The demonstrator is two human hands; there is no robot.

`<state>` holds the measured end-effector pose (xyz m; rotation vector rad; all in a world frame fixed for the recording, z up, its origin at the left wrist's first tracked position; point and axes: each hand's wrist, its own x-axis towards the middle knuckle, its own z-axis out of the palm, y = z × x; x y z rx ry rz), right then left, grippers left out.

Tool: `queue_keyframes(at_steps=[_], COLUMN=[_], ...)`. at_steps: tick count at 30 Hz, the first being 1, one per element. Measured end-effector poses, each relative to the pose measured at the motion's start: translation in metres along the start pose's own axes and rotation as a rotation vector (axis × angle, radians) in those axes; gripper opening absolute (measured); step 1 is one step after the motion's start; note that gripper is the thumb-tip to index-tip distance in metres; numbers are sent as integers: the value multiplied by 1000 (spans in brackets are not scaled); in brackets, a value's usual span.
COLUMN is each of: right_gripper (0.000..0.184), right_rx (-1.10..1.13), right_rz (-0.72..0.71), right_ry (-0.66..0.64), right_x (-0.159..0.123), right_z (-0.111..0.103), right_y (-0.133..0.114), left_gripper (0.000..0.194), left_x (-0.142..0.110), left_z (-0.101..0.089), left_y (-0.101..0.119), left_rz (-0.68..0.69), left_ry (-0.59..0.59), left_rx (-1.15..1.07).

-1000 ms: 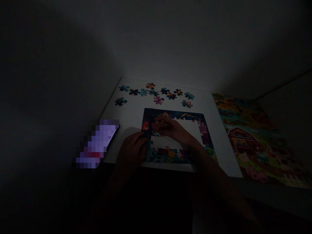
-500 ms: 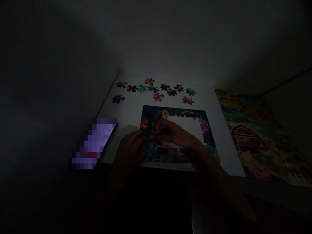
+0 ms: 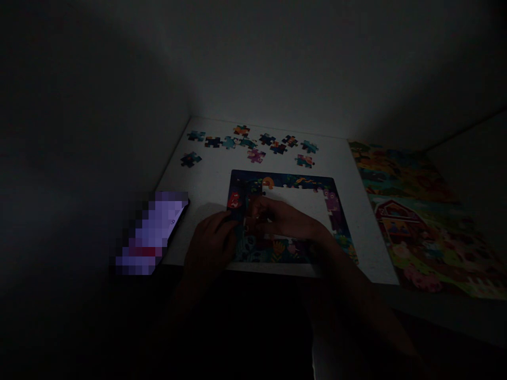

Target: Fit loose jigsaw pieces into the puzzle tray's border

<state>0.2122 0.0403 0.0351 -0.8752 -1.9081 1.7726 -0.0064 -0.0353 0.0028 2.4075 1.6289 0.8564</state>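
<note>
A jigsaw puzzle (image 3: 283, 178) lies on a white table, its dark border joined and its middle bare white. My left hand (image 3: 212, 237) rests at the puzzle's left edge, fingers loosely spread and lying on the border. Over the inner left side, my right hand (image 3: 279, 216) has its fingers pinched on a brownish puzzle piece (image 3: 253, 225), which they partly cover. Dim light hides the exact contact of the fingertips. Beyond the puzzle, several loose pieces lie scattered, among them a pink one (image 3: 256, 155) and an orange one (image 3: 241, 130).
A lit phone (image 3: 158, 227), its screen blurred out, lies left of my left hand near the table's edge. On the right is a colourful farm picture (image 3: 407, 232). A wall rises behind the white table (image 3: 209, 182). The room is very dark.
My right hand's fingers have shifted slightly down at the left inner side, with the brownish piece lying lower among them. My left hand stays put. The view has tilted a little.
</note>
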Motion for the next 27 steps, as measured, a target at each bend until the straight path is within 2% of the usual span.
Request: queue_keyframes(at_steps=[6, 13, 19, 23, 27], right_gripper=[17, 16, 16, 15, 19], right_rx=[-157, -215, -364, -482, -538], right_rz=[16, 25, -63, -121, -149], right_ry=[45, 68, 110, 91, 77], right_x=[1, 2, 2, 6, 3], right_z=[4, 8, 9, 11, 11], right_y=[-2, -2, -4, -6, -15], left_gripper=[26, 19, 22, 27, 25], left_x=[0, 1, 1, 1, 2], left_z=[2, 1, -2, -2, -3], left_y=[-1, 1, 2, 2, 1], left_rz=[-3, 19, 74, 59, 76], left_ry=[10, 34, -10, -58, -89], left_rx=[1, 11, 6, -14, 1])
